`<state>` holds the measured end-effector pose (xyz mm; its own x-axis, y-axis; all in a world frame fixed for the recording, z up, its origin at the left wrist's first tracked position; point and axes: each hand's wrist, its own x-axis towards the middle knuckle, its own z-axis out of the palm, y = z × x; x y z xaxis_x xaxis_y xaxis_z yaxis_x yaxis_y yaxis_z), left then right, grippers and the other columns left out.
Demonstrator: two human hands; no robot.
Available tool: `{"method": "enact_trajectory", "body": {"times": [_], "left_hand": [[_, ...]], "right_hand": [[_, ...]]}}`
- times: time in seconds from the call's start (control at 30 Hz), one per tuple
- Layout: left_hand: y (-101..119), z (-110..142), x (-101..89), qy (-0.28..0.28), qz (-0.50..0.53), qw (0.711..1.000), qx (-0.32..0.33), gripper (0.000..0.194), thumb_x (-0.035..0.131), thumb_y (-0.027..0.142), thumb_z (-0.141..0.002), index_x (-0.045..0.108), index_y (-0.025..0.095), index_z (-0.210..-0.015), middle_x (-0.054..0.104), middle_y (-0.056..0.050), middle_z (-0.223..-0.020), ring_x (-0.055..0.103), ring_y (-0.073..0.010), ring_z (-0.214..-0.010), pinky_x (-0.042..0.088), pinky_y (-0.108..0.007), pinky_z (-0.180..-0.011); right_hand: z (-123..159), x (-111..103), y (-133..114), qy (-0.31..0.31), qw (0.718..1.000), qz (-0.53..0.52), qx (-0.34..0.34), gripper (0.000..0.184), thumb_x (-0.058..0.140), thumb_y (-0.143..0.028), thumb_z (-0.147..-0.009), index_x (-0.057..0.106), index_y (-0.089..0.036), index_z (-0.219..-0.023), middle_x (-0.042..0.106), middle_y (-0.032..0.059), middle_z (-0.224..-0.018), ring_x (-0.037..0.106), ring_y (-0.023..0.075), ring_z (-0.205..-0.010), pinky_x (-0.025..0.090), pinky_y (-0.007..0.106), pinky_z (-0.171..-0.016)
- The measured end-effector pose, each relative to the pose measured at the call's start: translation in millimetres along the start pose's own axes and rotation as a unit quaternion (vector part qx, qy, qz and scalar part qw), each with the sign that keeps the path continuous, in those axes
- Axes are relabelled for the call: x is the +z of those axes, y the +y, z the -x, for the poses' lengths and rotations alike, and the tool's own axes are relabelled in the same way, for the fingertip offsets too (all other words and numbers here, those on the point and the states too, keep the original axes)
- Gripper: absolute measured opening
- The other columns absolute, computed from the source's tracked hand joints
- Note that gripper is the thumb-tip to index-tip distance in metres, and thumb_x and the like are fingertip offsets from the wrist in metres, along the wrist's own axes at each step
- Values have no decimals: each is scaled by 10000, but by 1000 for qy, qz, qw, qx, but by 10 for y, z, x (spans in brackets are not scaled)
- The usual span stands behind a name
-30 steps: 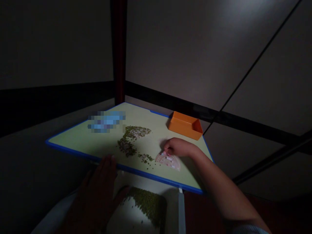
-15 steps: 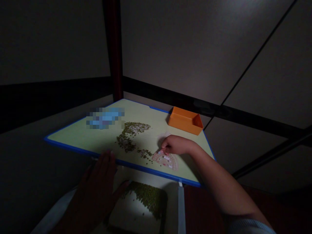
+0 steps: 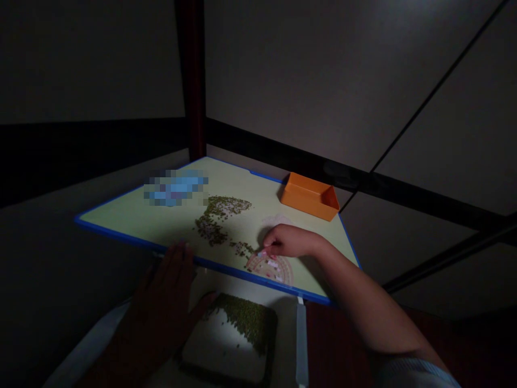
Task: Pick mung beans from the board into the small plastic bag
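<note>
My right hand (image 3: 293, 241) is closed over the board, its fingers pinching the curved edge of a clear, pinkish protractor (image 3: 279, 271). The protractor lies near the board's front edge, and a few small green beans show around it. Just left of it, loose green beans (image 3: 212, 231) spread in a curved patch. My left hand (image 3: 167, 293) is in shadow at the front edge of the board, fingers stretched out and thumb apart, holding nothing. Its thumb reaches toward a shallow tray (image 3: 226, 342) below, where more green beans (image 3: 250, 320) lie along the far and right sides.
The pale board (image 3: 121, 215) has a blue rim. On its far right stands an orange open box (image 3: 309, 199). At the far left lies a blurred-out blue item (image 3: 175, 187). Dark wall panels (image 3: 323, 81) rise behind and beside the board.
My right hand has slid the protractor slightly left and toward the front edge, close to the loose beans. The view has tipped a little. My left hand has stayed almost in place.
</note>
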<state>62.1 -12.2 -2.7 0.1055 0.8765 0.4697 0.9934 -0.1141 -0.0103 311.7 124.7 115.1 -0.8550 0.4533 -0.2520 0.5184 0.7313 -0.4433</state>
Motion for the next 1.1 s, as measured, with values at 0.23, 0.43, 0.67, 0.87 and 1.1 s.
{"method": "enact_trajectory", "body": {"times": [0.23, 0.43, 0.67, 0.87, 1.1], "left_hand": [[-10, -3, 7, -5, 24, 1000, -5, 851, 285, 619, -873, 313, -25, -1430, 380, -293, -1499, 354, -397, -1407, 365, -561, -1065], [-31, 16, 62, 14, 32, 999, 11, 913, 301, 649, -860, 260, -43, -1453, 355, -312, -1505, 342, -416, -1409, 345, -581, -1069], [-22, 14, 67, 38, 34, 999, 11, 902, 301, 652, -861, 289, -35, -1447, 385, -303, -1493, 359, -412, -1399, 354, -559, -1057], [-22, 12, 63, 32, 32, 999, 14, 900, 283, 648, -866, 303, -47, -1435, 394, -309, -1484, 368, -416, -1393, 348, -571, -1063], [-30, 26, 78, 26, 31, 999, 14, 900, 332, 643, -855, 284, -31, -1449, 375, -302, -1499, 345, -415, -1407, 345, -571, -1067]], "right_hand": [[22, -15, -11, -8, 999, -43, -9, 314, 525, -244, -919, 526, -144, -621, 440, -55, -559, 362, 79, -552, 273, 231, -575], [67, -67, 15, 51, 998, -1, 32, 284, 487, -213, -897, 531, -148, -625, 423, -50, -572, 360, 83, -564, 257, 234, -580], [50, -55, 38, 46, 996, 41, 62, 260, 486, -196, -877, 578, -142, -640, 435, -39, -578, 342, 86, -565, 235, 253, -578], [50, -74, 21, 81, 987, 92, 100, 277, 497, -238, -896, 601, -135, -661, 423, -31, -581, 302, 91, -562, 202, 270, -573], [55, -83, 5, 77, 990, 70, 92, 300, 481, -242, -908, 614, -137, -660, 437, -26, -584, 323, 93, -567, 208, 264, -576]]}}
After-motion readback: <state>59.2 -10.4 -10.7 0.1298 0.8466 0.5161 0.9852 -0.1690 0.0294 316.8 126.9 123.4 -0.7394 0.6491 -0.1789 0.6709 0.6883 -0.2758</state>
